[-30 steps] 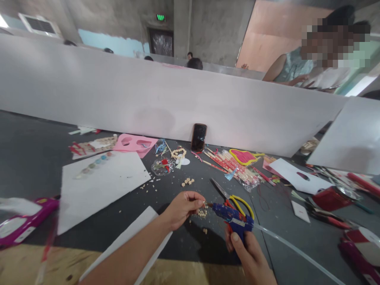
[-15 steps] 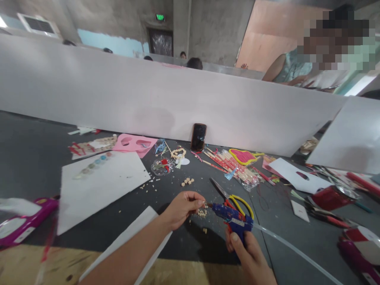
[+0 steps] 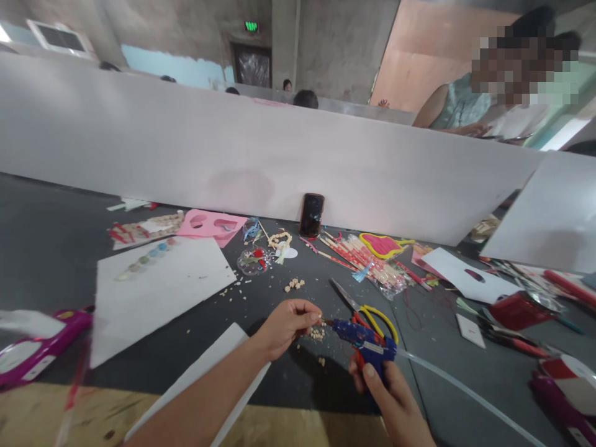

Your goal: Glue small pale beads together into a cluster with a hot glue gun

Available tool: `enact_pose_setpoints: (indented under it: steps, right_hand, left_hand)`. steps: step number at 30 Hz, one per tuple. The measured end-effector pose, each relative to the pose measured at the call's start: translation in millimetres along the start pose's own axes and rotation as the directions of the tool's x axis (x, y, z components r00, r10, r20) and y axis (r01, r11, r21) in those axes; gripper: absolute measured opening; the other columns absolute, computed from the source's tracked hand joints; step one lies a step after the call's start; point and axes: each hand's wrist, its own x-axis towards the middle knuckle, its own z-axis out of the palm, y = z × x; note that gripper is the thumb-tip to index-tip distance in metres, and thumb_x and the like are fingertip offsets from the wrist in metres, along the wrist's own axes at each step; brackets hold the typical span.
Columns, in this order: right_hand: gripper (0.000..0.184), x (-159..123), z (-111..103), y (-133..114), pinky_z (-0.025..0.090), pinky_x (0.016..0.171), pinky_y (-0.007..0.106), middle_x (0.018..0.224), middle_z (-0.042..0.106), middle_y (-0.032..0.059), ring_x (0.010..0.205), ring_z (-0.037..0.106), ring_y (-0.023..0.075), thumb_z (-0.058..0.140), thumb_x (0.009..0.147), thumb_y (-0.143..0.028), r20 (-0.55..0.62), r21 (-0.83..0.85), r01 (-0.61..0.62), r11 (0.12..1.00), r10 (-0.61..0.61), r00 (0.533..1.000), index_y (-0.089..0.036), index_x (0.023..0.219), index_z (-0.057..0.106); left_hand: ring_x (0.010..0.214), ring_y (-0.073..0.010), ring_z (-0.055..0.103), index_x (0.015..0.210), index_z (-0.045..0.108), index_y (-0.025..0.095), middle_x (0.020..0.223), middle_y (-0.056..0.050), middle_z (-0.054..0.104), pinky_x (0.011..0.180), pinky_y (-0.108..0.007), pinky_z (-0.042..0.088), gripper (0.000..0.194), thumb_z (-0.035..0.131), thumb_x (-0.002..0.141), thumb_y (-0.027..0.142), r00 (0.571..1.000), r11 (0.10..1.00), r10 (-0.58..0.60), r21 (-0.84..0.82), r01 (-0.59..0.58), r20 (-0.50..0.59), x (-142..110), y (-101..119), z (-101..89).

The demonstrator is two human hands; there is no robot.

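Observation:
My right hand (image 3: pixel 393 394) is wrapped round the handle of a blue hot glue gun (image 3: pixel 367 341), with a long clear glue stick (image 3: pixel 465 388) trailing from its back end. The gun's nozzle points left at the fingertips of my left hand (image 3: pixel 291 326). Thumb and forefinger there pinch a small pale bead (image 3: pixel 320 317), mostly covered by the fingers. Below them a loose pile of pale beads (image 3: pixel 317 334) lies on the dark table, and a joined cluster of beads (image 3: pixel 294 285) sits farther back. Scissors (image 3: pixel 347 295) with yellow and red handles lie partly behind the gun.
A phone (image 3: pixel 311 215) leans on the white partition (image 3: pixel 209 143). White sheets (image 3: pixel 153 292) lie to the left, patterned sticks (image 3: pixel 349 254) at centre back, a red can (image 3: pixel 521 308) at right. Purple tools (image 3: pixel 46 344) flank both sides. A person (image 3: pixel 454 105) is beyond the partition.
My hands and the glue gun stay almost in place, with only a slight shift of the right fingers. The person beyond the partition has moved their head and hand a little.

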Motion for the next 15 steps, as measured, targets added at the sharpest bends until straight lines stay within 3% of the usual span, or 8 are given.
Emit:
enact_pose_setpoints:
  steps: [5, 9, 13, 15]
  right_hand:
    - [0.03, 0.2, -8.0, -6.2, 0.041, 0.058, 0.025, 0.063, 0.06, 0.0009, 0.058, 0.052, 0.0143, 0.054, 0.078, -0.045, -0.069, 0.204, -0.084, 0.975, 0.1, 0.993, -0.018, 0.086, 0.062]
    - [0.033, 11.1, -34.2, -9.4, 0.044, 0.054, 0.026, 0.066, 0.063, 0.0016, 0.059, 0.056, 0.016, 0.058, 0.073, -0.049, -0.159, 0.357, -0.203, 0.912, 0.273, 0.949, -0.018, 0.084, 0.062]
    - [0.041, 30.4, -75.5, -2.7, 0.043, 0.045, 0.026, 0.057, 0.063, 0.0027, 0.049, 0.057, 0.0168, 0.051, 0.072, -0.057, -0.25, 0.259, -0.413, 0.873, 0.474, 0.845, -0.017, 0.071, 0.061]
    - [0.038, 39.7, -95.5, 2.8, 0.046, 0.048, 0.027, 0.059, 0.065, 0.0035, 0.052, 0.059, 0.0172, 0.05, 0.075, -0.054, -0.274, 0.12, -0.449, 0.885, 0.464, 0.842, -0.018, 0.07, 0.06]
  left_hand:
    - [0.052, -0.0058, 0.046, 0.072, 0.063, 0.012, 0.064, -0.002, 0.061, 0.052, -0.018, 0.032, 0.027, 0.075, 0.058, 0.031, 1.0, 1.0, -0.002, 0.007, 0.002, -0.007, -0.3, 0.9, -1.4]
    - [0.051, -0.0055, 0.045, 0.073, 0.063, 0.012, 0.065, -0.002, 0.061, 0.05, -0.018, 0.03, 0.028, 0.075, 0.057, 0.032, 1.0, 1.0, -0.012, 0.024, 0.012, -0.009, 0.0, 1.0, -2.5]
    - [0.049, -0.0055, 0.043, 0.071, 0.063, 0.012, 0.064, -0.001, 0.062, 0.05, -0.018, 0.028, 0.03, 0.074, 0.057, 0.036, 1.0, 0.995, -0.003, 0.103, 0.004, -0.008, -0.2, 1.2, -1.6]
    - [0.049, -0.0057, 0.042, 0.071, 0.063, 0.012, 0.063, -0.001, 0.062, 0.049, -0.019, 0.026, 0.031, 0.073, 0.057, 0.038, 1.0, 0.989, 0.007, 0.149, -0.006, -0.005, -0.5, 1.4, -0.5]
